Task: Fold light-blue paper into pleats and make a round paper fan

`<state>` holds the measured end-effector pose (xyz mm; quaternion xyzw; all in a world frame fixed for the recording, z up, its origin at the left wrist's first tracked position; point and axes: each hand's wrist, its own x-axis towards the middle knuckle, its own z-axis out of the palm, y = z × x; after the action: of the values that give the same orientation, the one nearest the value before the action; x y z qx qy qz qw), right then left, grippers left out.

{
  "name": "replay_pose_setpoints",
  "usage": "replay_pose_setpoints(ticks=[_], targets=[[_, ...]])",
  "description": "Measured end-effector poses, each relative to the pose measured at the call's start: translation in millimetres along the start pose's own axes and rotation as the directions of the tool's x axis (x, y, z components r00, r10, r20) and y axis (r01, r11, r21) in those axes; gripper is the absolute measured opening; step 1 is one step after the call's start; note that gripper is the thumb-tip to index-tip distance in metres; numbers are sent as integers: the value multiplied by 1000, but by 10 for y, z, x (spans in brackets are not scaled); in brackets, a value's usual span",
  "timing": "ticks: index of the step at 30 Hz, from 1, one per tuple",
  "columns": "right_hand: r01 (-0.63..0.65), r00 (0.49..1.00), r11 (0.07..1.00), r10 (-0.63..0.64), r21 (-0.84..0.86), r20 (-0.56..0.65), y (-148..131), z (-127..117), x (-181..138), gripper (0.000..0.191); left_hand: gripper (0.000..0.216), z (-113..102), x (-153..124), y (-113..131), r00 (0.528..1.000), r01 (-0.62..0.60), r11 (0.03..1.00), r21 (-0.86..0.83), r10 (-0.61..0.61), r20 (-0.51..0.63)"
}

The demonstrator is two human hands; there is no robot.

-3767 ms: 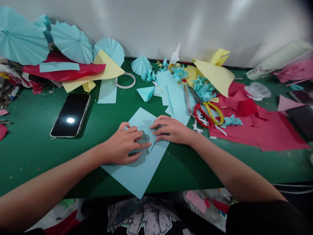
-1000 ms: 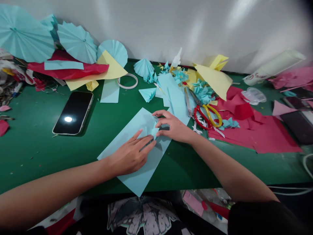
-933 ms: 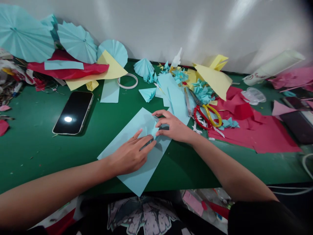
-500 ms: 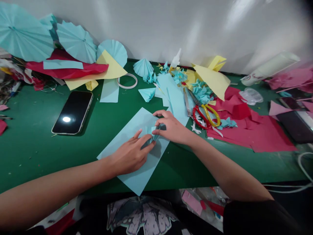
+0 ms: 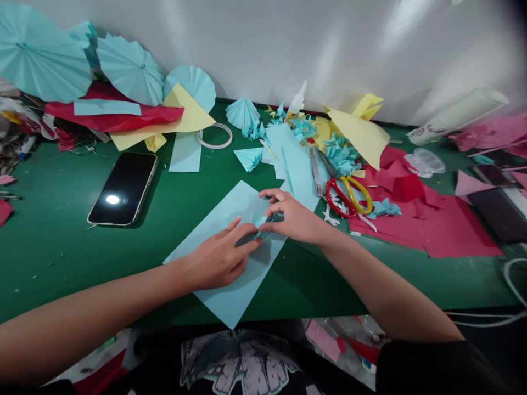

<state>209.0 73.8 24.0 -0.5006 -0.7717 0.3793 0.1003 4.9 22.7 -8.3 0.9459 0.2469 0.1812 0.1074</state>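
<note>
A small folded piece of light blue paper is held between the fingertips of both hands; its exact shape is partly hidden by the fingers. My left hand pinches it from the left, thumb and fingers closed on its near side. From the right, my right hand grips it between thumb and forefinger, the other fingers curved above. Under both hands a light blue sheet lies slanted on the green table. Just beyond the hands sits a small pleated blue paper cone.
Left of the sheet lies a phone. A tape roll is behind it. Scissors with red and yellow handles rest at the right among red paper and blue scraps. Pleated blue fans lean against the wall, near a glue bottle.
The small folded paper has tilted and shifted slightly between my fingertips. Both hands stay in nearly the same place over the blue sheet.
</note>
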Motion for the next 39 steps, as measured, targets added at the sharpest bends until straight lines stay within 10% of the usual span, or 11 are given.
replay_pose_setpoints(ticks=[19, 39], targets=[[49, 968, 991, -78, -126, -239, 107, 267, -64, 23, 40, -38, 1, -7, 996, 54, 997, 54, -57, 70], [71, 954, 990, -103, -121, -282, 112, 308, -64, 21, 16, -149, -15, 40, 974, -125, 974, 191, 157, -165]])
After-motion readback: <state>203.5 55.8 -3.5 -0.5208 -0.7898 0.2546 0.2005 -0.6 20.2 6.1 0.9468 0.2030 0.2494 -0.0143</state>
